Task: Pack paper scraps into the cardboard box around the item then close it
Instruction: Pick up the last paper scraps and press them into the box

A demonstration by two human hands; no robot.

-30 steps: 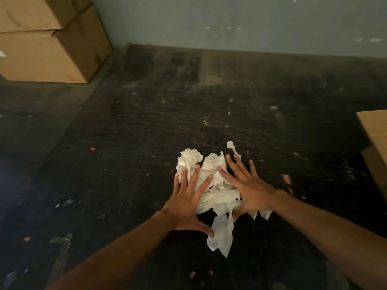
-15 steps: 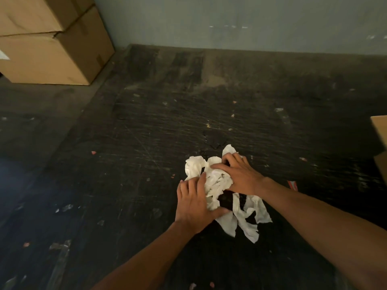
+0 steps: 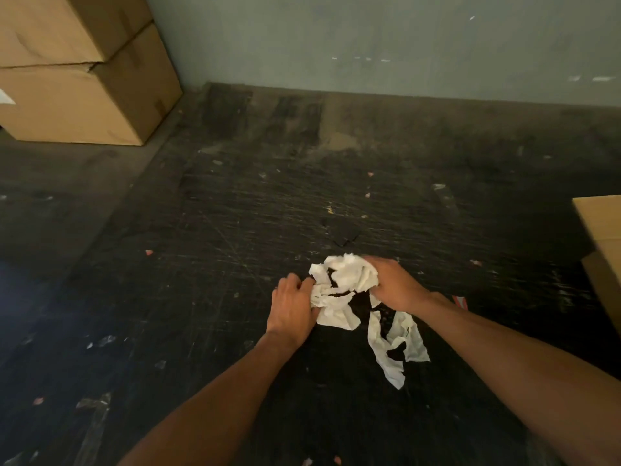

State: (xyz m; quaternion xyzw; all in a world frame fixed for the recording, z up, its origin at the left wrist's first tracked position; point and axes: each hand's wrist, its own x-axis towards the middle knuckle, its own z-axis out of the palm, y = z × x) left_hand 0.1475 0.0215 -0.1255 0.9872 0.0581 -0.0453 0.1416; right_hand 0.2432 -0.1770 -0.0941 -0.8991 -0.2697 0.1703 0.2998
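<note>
A bunch of white paper scraps (image 3: pixel 349 280) is gathered between both hands just above the dark scratched floor. My left hand (image 3: pixel 294 306) grips the bunch's left side with curled fingers. My right hand (image 3: pixel 393 284) closes over its right top. Several long strips (image 3: pixel 393 341) dangle down from under the right hand. At the right edge of the head view shows part of a cardboard box (image 3: pixel 601 243) with one flap raised; its inside and the item are hidden.
Two stacked brown cartons (image 3: pixel 77 72) stand at the far left against the grey-green wall (image 3: pixel 369 38). Small bits of litter dot the floor (image 3: pixel 235 230), and a red-and-white scrap (image 3: pixel 459 301) lies by my right forearm.
Both hands went from flat on the pile to clenched on it. The scraps are bunched and lifted, with strips now hanging, and the bunch has shifted slightly right toward the box.
</note>
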